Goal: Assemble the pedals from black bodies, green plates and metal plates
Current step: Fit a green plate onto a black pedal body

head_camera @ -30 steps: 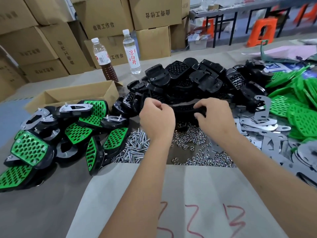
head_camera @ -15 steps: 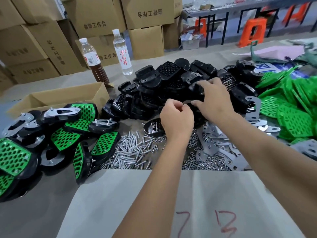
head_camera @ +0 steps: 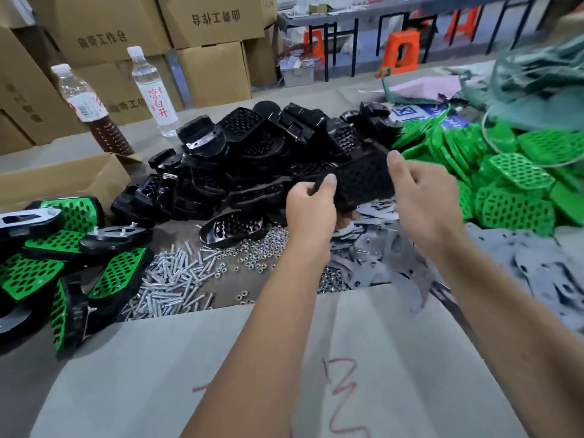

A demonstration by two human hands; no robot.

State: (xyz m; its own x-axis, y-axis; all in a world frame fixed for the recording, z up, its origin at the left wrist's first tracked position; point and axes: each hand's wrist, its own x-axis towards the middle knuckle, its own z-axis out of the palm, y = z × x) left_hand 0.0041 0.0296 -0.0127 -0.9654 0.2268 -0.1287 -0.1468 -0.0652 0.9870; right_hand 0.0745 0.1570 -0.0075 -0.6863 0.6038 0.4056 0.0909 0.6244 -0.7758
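A black pedal body [head_camera: 360, 181] with a perforated face is held above the table between both hands. My left hand [head_camera: 311, 207] pinches its left end with thumb and fingers. My right hand [head_camera: 422, 197] grips its right end. Behind it lies a heap of black bodies [head_camera: 252, 147]. Green plates [head_camera: 512, 184] are piled at the right. Grey metal plates [head_camera: 395, 263] are spread under and to the right of my hands. Assembled green-and-black pedals [head_camera: 63, 257] lie at the left.
Screws [head_camera: 170, 279] and nuts [head_camera: 259, 248] are scattered in front of the heap, with a lone black body [head_camera: 234, 227] beside them. Two bottles [head_camera: 155, 90] and an open cardboard box [head_camera: 63, 178] stand at the back left. A cardboard sheet [head_camera: 221, 374] covers the near table.
Both hands have lifted a black body out of the heap and now hold it by its two ends. The view has shifted to the right.
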